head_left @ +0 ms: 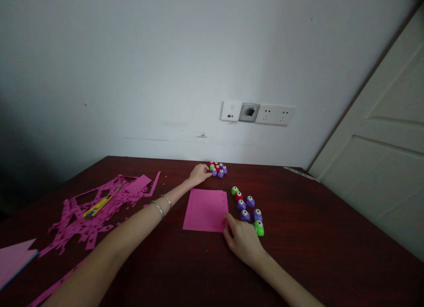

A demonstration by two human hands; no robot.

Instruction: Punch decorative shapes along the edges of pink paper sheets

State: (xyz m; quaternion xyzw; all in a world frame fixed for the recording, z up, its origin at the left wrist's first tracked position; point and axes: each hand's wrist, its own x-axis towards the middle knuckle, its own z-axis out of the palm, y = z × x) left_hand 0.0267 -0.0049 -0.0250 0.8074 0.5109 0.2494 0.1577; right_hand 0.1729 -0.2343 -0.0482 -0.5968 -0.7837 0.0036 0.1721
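Observation:
My left hand [199,174] reaches to the back of the table, fingers bent together at the left side of a cluster of small craft punches. They close against a purple punch [214,172] there; its far side is partly hidden. My right hand [244,240] lies at the lower right corner of a pink paper stack [207,210], thumb and fingertips pinching its edge. Right of the paper stand several more punches with white round buttons, among them a red punch [239,196] and a green punch [259,228] close to my right knuckles.
Punched pink paper scraps [99,201] spread over the left side, with a yellow utility knife [102,204] on top. Pale pink sheets [15,260] lie at the near left edge. Behind the dark red table [318,236] is a wall with sockets [273,115]; a white door [380,130] stands right.

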